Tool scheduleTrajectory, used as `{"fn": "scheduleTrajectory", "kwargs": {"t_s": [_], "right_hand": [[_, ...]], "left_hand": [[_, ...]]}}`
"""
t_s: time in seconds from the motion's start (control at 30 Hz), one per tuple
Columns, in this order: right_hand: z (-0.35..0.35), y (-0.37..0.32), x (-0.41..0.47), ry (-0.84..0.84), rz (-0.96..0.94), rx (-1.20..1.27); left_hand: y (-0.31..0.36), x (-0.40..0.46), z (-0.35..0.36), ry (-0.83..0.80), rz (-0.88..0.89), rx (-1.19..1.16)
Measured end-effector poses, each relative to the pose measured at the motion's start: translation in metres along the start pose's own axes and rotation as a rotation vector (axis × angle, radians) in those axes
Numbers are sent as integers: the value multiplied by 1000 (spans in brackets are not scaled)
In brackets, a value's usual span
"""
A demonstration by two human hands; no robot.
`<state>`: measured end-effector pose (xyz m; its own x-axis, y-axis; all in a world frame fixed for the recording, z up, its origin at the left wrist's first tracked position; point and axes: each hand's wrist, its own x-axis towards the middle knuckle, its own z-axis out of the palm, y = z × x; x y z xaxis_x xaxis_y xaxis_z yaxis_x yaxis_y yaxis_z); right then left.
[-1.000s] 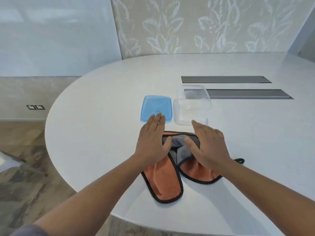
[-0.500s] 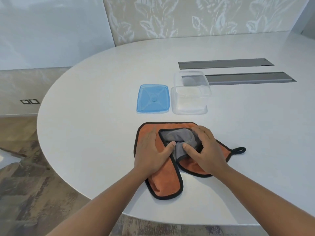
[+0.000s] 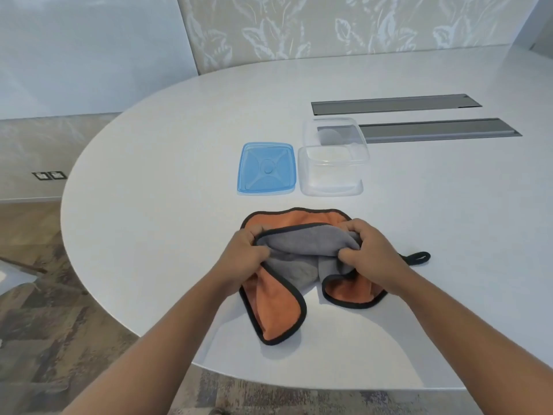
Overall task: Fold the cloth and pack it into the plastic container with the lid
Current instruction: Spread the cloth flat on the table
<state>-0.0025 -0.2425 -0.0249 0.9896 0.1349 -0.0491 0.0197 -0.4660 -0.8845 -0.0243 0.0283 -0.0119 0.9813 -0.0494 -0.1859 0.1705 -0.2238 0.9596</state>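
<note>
- Head view, only view available.
- No readable writing, brand or label on anything in frame.
- Left hand [image 3: 245, 256]: fingers curled, gripping the left end of the grey fold of the cloth [image 3: 302, 253]; forearm comes in from 7 o'clock.
- Right hand [image 3: 371, 259]: fingers and thumb pinching the right end of the same grey fold; forearm comes in from 5 o'clock.
- Hands are apart, one at each end of the fold, both clamped on fabric, knuckles up.
- Cloth: 1, orange one side, grey the other, black trim. Lies on the white table [image 3: 149, 235] at frame centre, bunched; two orange flaps hang toward 6 o'clock, an orange edge shows at 12 o'clock behind the hands.
- Hanging loop [image 3: 419, 257] of the cloth sticks out at 3 o'clock, just past the right wrist.
- Container [image 3: 332, 172]: 1, clear plastic, open, at 12 o'clock from the cloth, near but not touching it.
- Lid [image 3: 266, 167]: 1, blue, flat on the table, just beside the container at its 9 o'clock.
- Grey slot panels [image 3: 395, 104]: 2, set in the tabletop at 1 o'clock; the nearer one runs behind the container.
- Floor outlet plates [image 3: 49, 175]: 2, at 9 o'clock.
</note>
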Motion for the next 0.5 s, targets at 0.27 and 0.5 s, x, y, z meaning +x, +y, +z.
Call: {"fn": "scheduleTrajectory", "kwargs": {"t_s": [0.27,0.5], "right_hand": [[-36,-36,4,43,-150,-52],[-55,-49,4,150,-165,283]], "left_hand": [[37,-2,-26,-48,90,259],[55,-19,-30,-178,88,228]]}}
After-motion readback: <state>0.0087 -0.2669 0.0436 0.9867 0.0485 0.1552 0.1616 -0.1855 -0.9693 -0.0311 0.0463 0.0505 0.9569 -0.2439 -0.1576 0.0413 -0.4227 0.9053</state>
